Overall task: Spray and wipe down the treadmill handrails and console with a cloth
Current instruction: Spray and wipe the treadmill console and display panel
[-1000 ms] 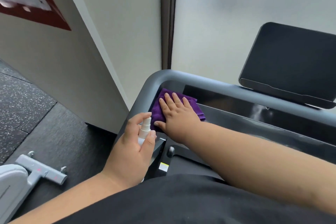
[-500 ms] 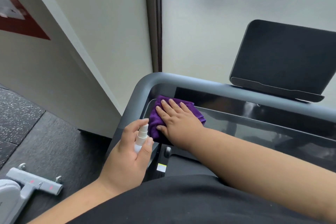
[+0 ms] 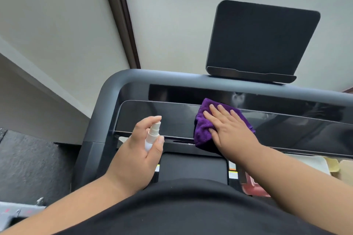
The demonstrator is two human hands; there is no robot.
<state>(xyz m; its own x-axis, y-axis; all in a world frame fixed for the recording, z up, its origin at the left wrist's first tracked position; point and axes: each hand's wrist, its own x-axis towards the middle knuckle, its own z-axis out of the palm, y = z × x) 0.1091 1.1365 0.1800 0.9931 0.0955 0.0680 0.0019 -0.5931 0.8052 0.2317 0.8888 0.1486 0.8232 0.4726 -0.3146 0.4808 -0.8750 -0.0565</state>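
On the console (image 3: pixel 172 120), right hand (image 3: pixel 229 131) presses purple cloth (image 3: pixel 204 129) flat.

Left hand (image 3: pixel 138 149) at lower centre-left of frame, forearm entering from the bottom left corner; fingers and thumb curled round a small spray bottle (image 3: pixel 151 135), index finger arched over its top, thumb alongside its lower body. Right hand (image 3: pixel 228 129) at centre of frame, forearm running in from the right edge, lower right; palm down, fingers straight and slightly spread, pressing flat on a purple cloth (image 3: pixel 203 129); wrist roughly in line with forearm.
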